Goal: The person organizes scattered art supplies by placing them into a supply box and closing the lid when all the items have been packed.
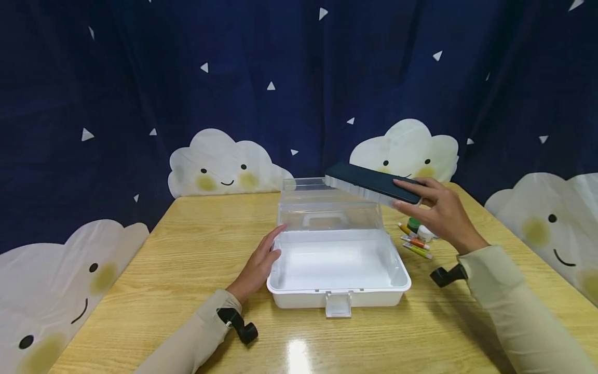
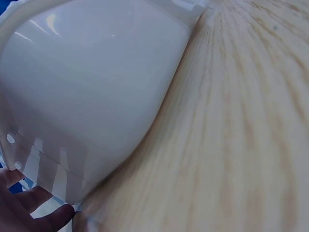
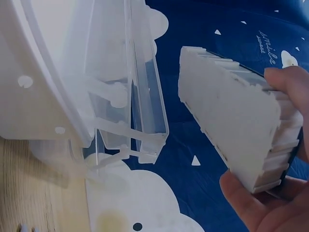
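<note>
A white plastic storage box (image 1: 338,262) stands on the table with its clear lid (image 1: 324,218) and tiered trays raised at the back. My left hand (image 1: 256,267) grips the box's back left corner, thumb over the rim and fingers (image 2: 36,198) against the outer wall. Up at the right, my right hand (image 1: 434,210) holds a flat case (image 1: 374,182) with a dark top and white ribbed sides, in the air beside the raised lid. The right wrist view shows its pale underside, with thumb and fingers gripping one end.
Paint tubes (image 1: 416,246), a green-topped jar (image 1: 413,224) and a white-capped jar (image 1: 424,234) sit right of the box. Its front latch (image 1: 338,305) hangs down. A dark blue curtain (image 1: 261,104) with clouds hangs around the wooden table (image 1: 201,239).
</note>
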